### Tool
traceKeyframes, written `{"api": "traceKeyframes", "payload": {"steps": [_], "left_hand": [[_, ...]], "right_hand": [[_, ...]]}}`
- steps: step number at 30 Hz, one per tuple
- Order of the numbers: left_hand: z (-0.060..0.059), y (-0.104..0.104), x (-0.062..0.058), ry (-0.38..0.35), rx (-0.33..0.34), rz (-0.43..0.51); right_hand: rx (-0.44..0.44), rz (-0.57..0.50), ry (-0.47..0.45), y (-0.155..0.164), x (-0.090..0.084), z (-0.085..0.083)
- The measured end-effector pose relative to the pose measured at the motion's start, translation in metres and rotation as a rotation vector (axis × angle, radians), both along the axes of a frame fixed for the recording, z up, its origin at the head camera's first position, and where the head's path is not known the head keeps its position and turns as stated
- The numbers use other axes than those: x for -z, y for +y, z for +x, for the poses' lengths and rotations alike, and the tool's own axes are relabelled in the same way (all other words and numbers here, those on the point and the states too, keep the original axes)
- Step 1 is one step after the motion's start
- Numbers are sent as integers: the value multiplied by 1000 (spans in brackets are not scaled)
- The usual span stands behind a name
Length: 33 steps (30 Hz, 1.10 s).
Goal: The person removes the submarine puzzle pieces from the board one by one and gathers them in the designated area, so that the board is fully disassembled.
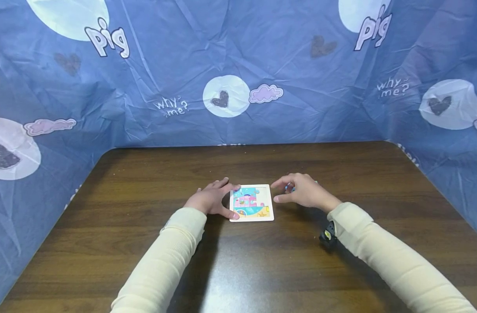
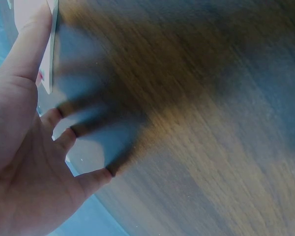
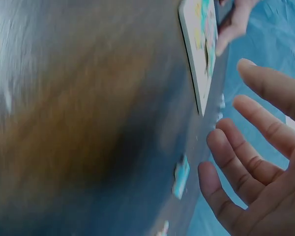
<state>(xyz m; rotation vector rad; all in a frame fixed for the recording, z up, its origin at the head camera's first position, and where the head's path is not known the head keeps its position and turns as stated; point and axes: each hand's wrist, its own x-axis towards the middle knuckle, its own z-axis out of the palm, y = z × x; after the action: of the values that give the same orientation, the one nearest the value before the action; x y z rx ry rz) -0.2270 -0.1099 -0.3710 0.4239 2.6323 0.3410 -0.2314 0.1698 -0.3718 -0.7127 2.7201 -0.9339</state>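
A square jigsaw board with a white rim [image 1: 256, 220] lies flat on the brown table. Its blue, pink and yellow picture is partly filled, with bare cream tray [image 1: 264, 195] at the upper right. At the board's left side, my left hand [image 1: 211, 199] rests with thumb and forefinger spread on the near and far corners; its other fingertips [image 2: 104, 174] reach down to the tabletop. My right hand [image 1: 305, 191] hovers just right of the board, fingers loosely bent and apart, holding nothing. Under it, a light-blue puzzle piece [image 3: 181, 178] lies on the table.
Another small piece [image 3: 163, 229] shows at the lower edge of the right wrist view. A black device [image 1: 327, 234] with a yellow mark sits at the right cuff. Blue printed cloth [image 1: 238, 52] hangs behind and along both sides of the table [image 1: 144, 174].
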Motion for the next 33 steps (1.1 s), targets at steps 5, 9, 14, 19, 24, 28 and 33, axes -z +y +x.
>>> {"api": "traceKeyframes", "payload": {"steps": [5,9,14,19,24,28,33], "left_hand": [[0,0,0,4,2,2],[0,0,0,5,2,0],[1,0,-1,7,3,4],[1,0,-2,4,-1,-1],[0,0,0,7,-4,-7],[0,1,0,-1,-7,-10],[-1,1,-1,-12,-9,-17]], "right_hand": [[-30,18,-27,-14,8,4],[-70,39,-6,-21,13,7],[-93,68,22,-26,16,11],[-78,84,33,-29,16,14],[-59,87,14,-30,17,15],[-55,85,17,-31,17,16],[-56,77,47,-33,18,17]]}}
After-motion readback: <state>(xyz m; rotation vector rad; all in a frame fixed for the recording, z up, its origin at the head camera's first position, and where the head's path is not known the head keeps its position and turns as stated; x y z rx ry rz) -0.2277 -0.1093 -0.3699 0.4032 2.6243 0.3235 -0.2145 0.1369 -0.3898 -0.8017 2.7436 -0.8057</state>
